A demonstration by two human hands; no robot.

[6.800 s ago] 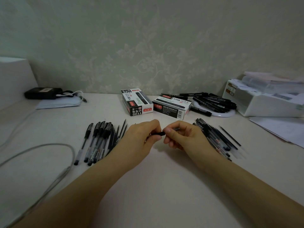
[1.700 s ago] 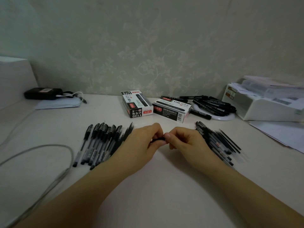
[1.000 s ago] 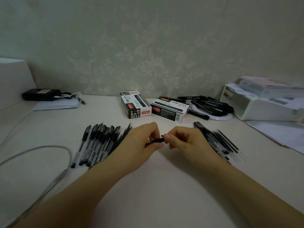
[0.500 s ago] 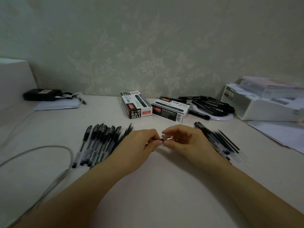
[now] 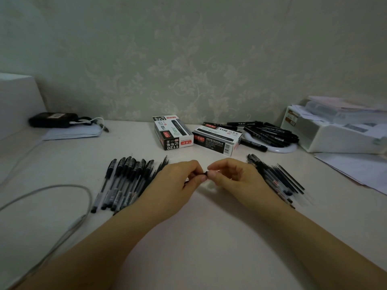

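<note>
Left grip (image 5: 173,185) and right grip (image 5: 236,178) both pinch one small black pen part (image 5: 204,174) between curled fingertips, over desk (image 5: 199,237); nothing else held.

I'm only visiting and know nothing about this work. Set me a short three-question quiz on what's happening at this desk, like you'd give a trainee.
1. True or false: the left hand and the right hand both pinch one small black pen part between them.
2. Where does the row of capped black pens lie?
A) beside the left hand
B) inside a box
C) under the right hand
3. Fill the gap: ____ black-and-white cardboard pen boxes lie on the white table.

Key: 1 true; 2 A; 3 two.
</note>
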